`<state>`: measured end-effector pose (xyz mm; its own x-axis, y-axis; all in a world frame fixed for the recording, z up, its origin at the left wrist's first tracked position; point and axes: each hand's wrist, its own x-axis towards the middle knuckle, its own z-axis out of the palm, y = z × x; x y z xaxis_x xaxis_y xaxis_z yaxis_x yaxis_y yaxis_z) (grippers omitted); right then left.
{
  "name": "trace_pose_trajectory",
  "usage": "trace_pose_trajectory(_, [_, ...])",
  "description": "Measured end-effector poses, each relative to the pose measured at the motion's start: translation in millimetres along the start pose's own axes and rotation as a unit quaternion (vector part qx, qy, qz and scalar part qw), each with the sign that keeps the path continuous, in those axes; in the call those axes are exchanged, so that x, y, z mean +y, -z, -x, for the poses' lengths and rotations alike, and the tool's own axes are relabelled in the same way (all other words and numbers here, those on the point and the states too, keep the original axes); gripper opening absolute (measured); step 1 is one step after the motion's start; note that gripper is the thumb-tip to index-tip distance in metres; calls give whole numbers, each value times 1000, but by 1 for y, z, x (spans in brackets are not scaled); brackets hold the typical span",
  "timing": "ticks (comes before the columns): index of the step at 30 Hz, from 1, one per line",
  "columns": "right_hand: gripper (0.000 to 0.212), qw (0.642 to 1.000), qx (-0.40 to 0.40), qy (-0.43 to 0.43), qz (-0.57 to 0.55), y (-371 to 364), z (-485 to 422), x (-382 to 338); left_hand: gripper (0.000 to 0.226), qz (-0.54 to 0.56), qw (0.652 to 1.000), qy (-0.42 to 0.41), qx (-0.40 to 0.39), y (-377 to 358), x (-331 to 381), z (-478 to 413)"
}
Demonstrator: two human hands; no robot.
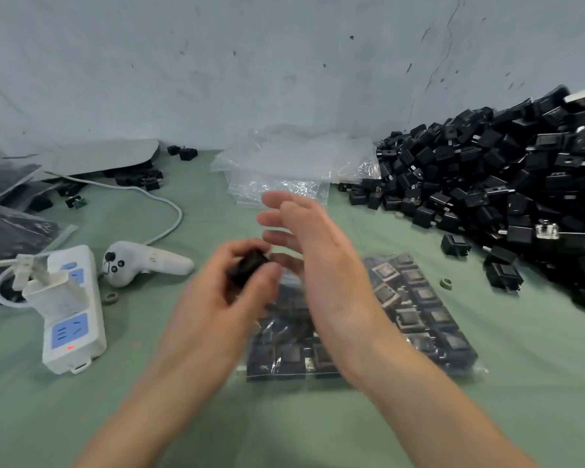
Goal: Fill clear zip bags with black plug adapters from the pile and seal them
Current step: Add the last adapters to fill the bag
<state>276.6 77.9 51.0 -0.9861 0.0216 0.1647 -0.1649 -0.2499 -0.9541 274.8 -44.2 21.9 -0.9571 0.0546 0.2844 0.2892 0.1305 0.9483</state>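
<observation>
My left hand (230,292) pinches a single black plug adapter (249,266) between thumb and fingers, just above the mouth of a clear zip bag (429,319) packed with rows of adapters on the green cloth. My right hand (314,244) hovers beside it with fingers spread and loose, holding nothing, and it hides the middle of the bag. A large pile of black adapters (507,190) slopes down from the right. A stack of empty clear zip bags (281,170) lies behind my hands.
A white power strip (71,319) with a plugged charger and a white handheld controller (142,263) lie at the left, with a white cable (169,204) looping back. Loose adapters (504,276) and small rings (445,283) lie near the pile. A grey wall (284,62) backs the table.
</observation>
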Motion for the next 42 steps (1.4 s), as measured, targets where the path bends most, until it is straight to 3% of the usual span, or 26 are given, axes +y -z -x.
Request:
trace_pose_trajectory(3, [20,964,-43,109,240,46,-9,-6,29,-69,992,34,99,56,-14,-6])
trace_pose_trajectory(6, [30,845,-91,96,518,103,-14,-8,11,-70,982,132,116,84,-36,-3])
trace_pose_trajectory(8, [32,793,-128,42,594,128,-11,-6,10,-53,977,173,111,85,-49,-3])
trace_pose_trajectory(13, [38,787,-156,-13,596,149,5,-2,23,-34,973,204,100,71,-58,-8])
trace_pose_trajectory(26, [28,742,-50,33,668,138,7,16,20,-23,971,224,78,53,-59,-6])
trace_pose_trajectory(30, [43,776,-122,48,617,140,9,15,16,-50,978,199,32,55,-55,-6])
trace_pose_trajectory(35, [58,751,-120,67,645,139,6,21,19,-103,982,157,10,56,-55,-8])
trace_pose_trajectory(39, [49,747,-114,111,646,133,9,26,19,-50,981,177,59,56,-60,-11])
trace_pose_trajectory(42, [36,758,-79,136,633,129,13,29,24,55,971,233,25,50,-60,-11])
